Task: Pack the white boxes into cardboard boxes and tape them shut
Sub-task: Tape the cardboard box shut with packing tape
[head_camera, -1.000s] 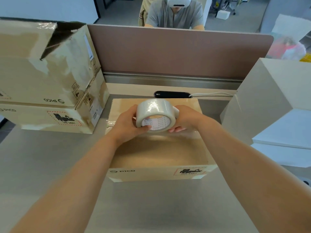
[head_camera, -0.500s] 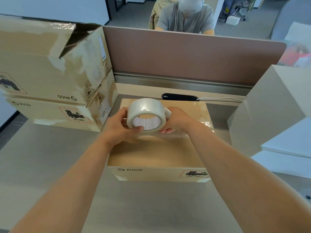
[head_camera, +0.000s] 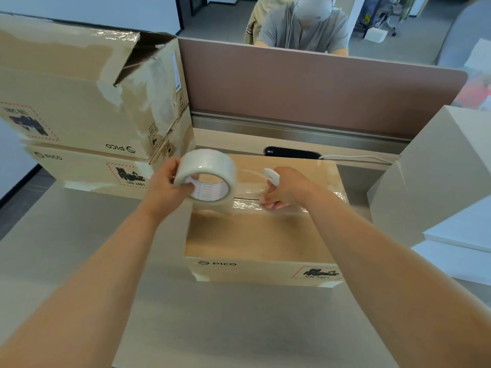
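Observation:
A closed cardboard box lies on the desk in front of me, with clear tape along its top seam. My left hand grips a roll of clear tape above the box's left end. A stretch of tape runs from the roll to my right hand, which pinches the tape's end down on the seam. That hand also holds a small white cutter. White boxes are stacked at the right.
Two worn cardboard boxes are stacked at the left, the upper one torn at a corner. A brown divider panel closes the desk's far side, with a person seated behind it. A black slot with a white cable lies behind the box.
My left hand has carried the roll to the left, drawing out a strip of tape. My right hand has dropped onto the box top and presses the tape's end there.

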